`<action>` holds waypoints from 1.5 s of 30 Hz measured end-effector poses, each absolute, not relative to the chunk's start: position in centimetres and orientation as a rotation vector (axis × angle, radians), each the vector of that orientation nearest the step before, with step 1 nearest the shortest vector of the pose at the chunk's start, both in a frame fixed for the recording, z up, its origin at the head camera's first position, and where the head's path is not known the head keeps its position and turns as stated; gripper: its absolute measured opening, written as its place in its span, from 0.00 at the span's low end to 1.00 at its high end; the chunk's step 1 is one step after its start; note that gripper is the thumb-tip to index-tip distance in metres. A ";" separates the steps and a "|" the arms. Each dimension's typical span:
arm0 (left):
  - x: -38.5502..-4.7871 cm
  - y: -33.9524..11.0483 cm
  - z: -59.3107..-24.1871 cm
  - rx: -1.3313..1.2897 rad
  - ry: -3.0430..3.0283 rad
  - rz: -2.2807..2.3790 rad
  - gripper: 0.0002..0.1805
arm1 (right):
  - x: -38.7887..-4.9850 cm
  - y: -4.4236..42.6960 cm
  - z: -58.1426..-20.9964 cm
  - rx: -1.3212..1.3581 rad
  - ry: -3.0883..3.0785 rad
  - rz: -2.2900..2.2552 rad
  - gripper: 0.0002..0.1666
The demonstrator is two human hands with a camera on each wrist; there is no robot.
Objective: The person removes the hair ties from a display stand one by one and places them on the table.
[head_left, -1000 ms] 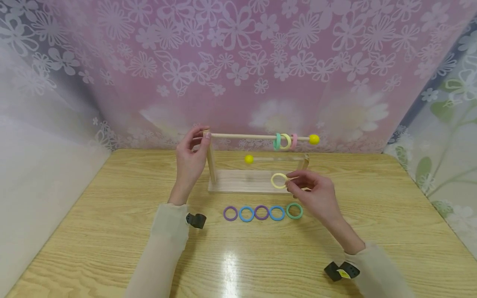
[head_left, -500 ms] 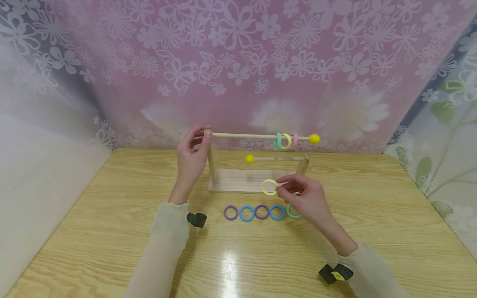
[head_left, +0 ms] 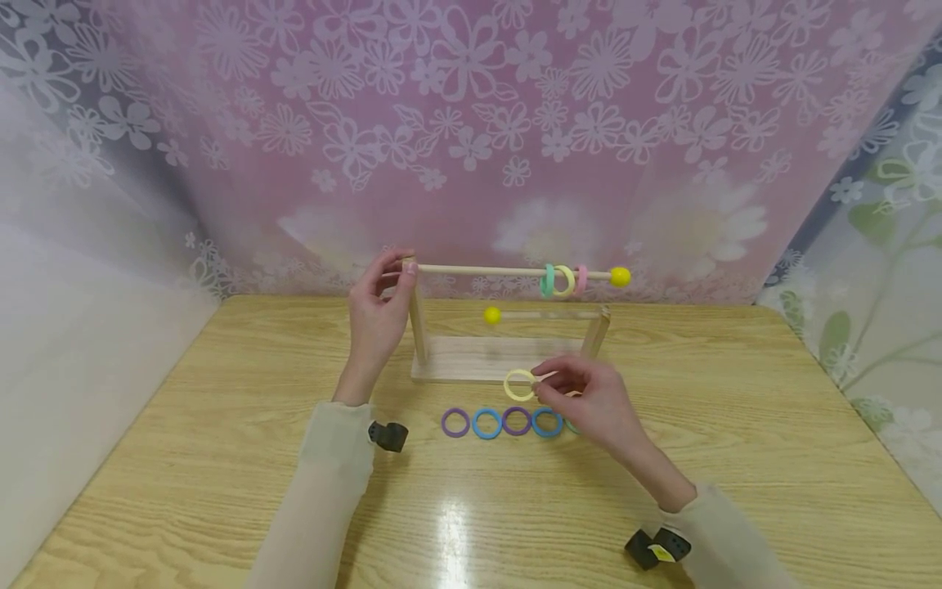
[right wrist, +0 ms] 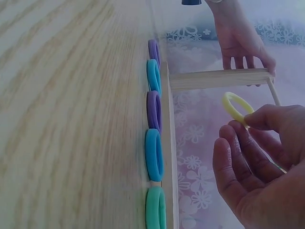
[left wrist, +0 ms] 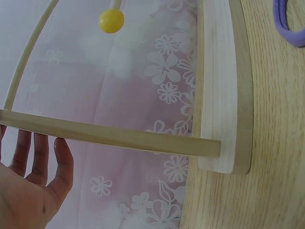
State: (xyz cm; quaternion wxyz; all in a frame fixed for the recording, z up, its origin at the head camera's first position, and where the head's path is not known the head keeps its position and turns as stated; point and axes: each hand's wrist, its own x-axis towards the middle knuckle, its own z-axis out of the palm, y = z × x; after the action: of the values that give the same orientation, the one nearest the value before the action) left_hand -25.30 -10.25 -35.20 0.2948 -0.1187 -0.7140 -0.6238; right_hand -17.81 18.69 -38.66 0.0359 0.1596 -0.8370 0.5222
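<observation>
**Before the stand, a ring held up**

With the clock centred on the stand (head_left: 464,360), the tabletop's (head_left: 294,499) far edge runs close by at twelve, below the curtain (head_left: 471,164); wider room spreads toward six. Standing that far back probably leaves the hands working space.

The upper rod (head_left: 478,270) points toward three and the lower rod (head_left: 552,315) toward nine, each tipped with a yellow ball.

The left grip (head_left: 378,315), at ten, clasps the top of the nine o'clock post (head_left: 418,327), likely for steadiness. The right grip (head_left: 592,399), at four, pinches the yellow ring (head_left: 506,385) by its rim, leaving its hole open; this ring hangs above the tabletop at six.

Five loose rings (head_left: 517,433) lie flat in a row beyond, probably for easy picking. Three hung rings (head_left: 548,281) crowd the upper rod's ball end, leaving a long stretch of rod toward the post.
</observation>
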 end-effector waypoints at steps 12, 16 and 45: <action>-25.2 -10.3 -35.3 -0.320 -1.897 -1.670 0.14 | -17.4 18.0 -39.0 0.512 -2.671 1.581 0.08; -25.2 -10.2 -35.3 -0.324 -1.903 -1.661 0.15 | -17.2 17.8 -39.2 0.564 -2.694 1.590 0.07; -25.3 -10.2 -35.3 -0.306 -1.897 -1.674 0.13 | -16.3 15.2 -40.7 0.712 -2.835 1.597 0.06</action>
State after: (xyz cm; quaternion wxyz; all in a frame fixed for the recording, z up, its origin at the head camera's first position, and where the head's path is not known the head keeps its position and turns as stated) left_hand -25.26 -10.21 -35.26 0.2923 -0.1150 -0.7118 -0.6283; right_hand -16.29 15.22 -40.72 -0.0948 0.2129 -0.8473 0.4774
